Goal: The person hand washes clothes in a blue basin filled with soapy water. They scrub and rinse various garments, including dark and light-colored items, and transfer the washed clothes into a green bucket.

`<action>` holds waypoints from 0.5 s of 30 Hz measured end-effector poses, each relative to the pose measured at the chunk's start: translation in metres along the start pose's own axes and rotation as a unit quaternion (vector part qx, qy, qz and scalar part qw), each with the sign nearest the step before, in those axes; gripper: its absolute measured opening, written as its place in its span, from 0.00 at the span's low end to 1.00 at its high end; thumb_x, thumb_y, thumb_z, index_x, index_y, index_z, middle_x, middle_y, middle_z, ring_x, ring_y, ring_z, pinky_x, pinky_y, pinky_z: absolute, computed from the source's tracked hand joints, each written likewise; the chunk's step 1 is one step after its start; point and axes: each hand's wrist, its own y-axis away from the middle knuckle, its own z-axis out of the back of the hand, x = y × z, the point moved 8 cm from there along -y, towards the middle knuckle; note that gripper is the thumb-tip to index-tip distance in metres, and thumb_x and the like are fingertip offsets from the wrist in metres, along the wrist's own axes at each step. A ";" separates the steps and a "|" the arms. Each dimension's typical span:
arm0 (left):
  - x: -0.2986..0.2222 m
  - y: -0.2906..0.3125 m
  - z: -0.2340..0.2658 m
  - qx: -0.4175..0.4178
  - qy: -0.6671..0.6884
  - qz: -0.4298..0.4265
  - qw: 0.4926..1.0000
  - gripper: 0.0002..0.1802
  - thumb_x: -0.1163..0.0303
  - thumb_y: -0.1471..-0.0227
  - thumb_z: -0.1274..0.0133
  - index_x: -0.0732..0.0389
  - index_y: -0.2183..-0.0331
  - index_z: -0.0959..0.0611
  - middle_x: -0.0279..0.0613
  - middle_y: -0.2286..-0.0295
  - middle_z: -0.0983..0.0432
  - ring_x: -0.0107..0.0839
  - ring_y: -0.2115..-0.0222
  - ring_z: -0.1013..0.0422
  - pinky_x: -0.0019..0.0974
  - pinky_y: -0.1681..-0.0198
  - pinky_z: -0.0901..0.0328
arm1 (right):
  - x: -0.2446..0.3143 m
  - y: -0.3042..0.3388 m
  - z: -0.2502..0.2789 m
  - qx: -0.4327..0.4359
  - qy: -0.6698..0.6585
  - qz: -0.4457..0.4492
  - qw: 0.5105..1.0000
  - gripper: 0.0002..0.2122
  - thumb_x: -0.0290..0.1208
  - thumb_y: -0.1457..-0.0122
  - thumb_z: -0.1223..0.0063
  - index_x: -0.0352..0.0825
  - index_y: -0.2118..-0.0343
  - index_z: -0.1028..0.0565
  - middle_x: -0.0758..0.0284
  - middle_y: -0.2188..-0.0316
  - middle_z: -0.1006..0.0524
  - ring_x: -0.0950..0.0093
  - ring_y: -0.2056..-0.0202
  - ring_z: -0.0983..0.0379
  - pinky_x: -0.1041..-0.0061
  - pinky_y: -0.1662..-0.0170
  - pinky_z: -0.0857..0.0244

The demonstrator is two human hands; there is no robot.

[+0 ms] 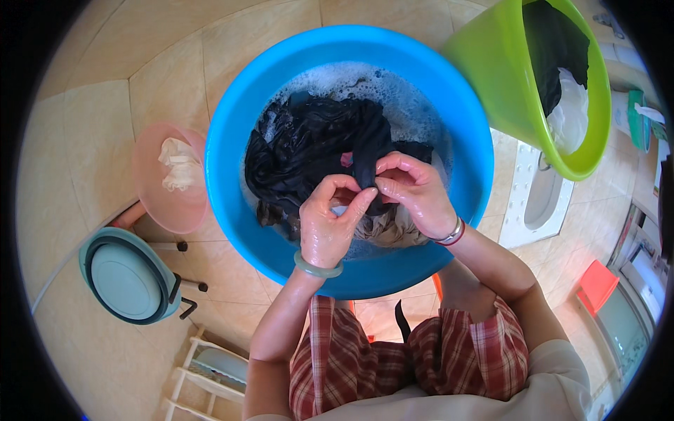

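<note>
A large blue basin (pixel 242 231) stands in front of me, holding soapy water and wet laundry. Dark wet clothing (pixel 302 151) fills most of its left and middle. Over the basin, my left hand (pixel 331 217) pinches an edge of this black garment between thumb and fingers. My right hand (pixel 415 193) grips the same black cloth close beside it, fingertips pressed together. A small pink patch (pixel 347 159) shows on the cloth. Below my hands lies a beige wet cloth (pixel 393 228), partly hidden. White suds (pixel 351 77) float along the far side.
A green bucket (pixel 484 63) with black and white clothes leans at the upper right, beside a white squat toilet (pixel 537 196). Left of the basin are a pink tub (pixel 151 203) with a pale cloth and a teal collapsible basin (pixel 126 281). A rack (pixel 203 379) stands lower left.
</note>
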 end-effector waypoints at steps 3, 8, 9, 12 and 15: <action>0.006 0.000 0.006 -0.025 -0.001 -0.020 0.999 0.06 0.73 0.46 0.42 0.65 0.68 0.20 0.34 0.72 0.23 0.17 0.72 0.29 0.24 0.68 0.33 | 0.004 -0.003 0.004 -0.006 0.040 0.023 0.999 0.06 0.21 0.42 0.44 0.33 0.62 0.26 0.74 0.64 0.26 0.84 0.62 0.28 0.85 0.62 0.33; 0.025 -0.005 0.027 -0.045 0.228 0.056 0.971 0.05 0.70 0.40 0.48 0.62 0.65 0.21 0.30 0.72 0.28 0.19 0.68 0.29 0.28 0.60 0.31 | 0.022 0.000 0.017 -0.034 0.052 0.055 0.997 0.05 0.20 0.43 0.43 0.34 0.67 0.28 0.75 0.69 0.28 0.86 0.65 0.32 0.84 0.60 0.36; 0.026 -0.004 0.027 -0.042 0.258 0.070 0.963 0.07 0.67 0.39 0.49 0.60 0.65 0.23 0.30 0.72 0.29 0.21 0.67 0.29 0.31 0.58 0.29 | 0.021 0.000 0.022 -0.036 0.015 0.043 0.998 0.05 0.19 0.43 0.43 0.33 0.66 0.28 0.73 0.69 0.27 0.85 0.64 0.30 0.85 0.58 0.36; 0.032 -0.001 0.024 -0.081 0.336 0.094 0.934 0.07 0.67 0.38 0.51 0.59 0.64 0.23 0.32 0.74 0.28 0.23 0.71 0.29 0.32 0.61 0.29 | 0.025 0.000 0.022 -0.026 -0.026 0.062 0.997 0.05 0.19 0.43 0.44 0.34 0.68 0.29 0.73 0.70 0.28 0.83 0.67 0.30 0.80 0.58 0.32; 0.030 -0.004 0.024 -0.091 0.322 0.082 0.939 0.09 0.64 0.37 0.52 0.58 0.66 0.25 0.26 0.74 0.32 0.16 0.73 0.35 0.23 0.67 0.36 | 0.026 0.001 0.014 -0.028 -0.157 0.011 0.987 0.06 0.20 0.41 0.45 0.36 0.70 0.31 0.72 0.72 0.28 0.81 0.69 0.29 0.72 0.58 0.28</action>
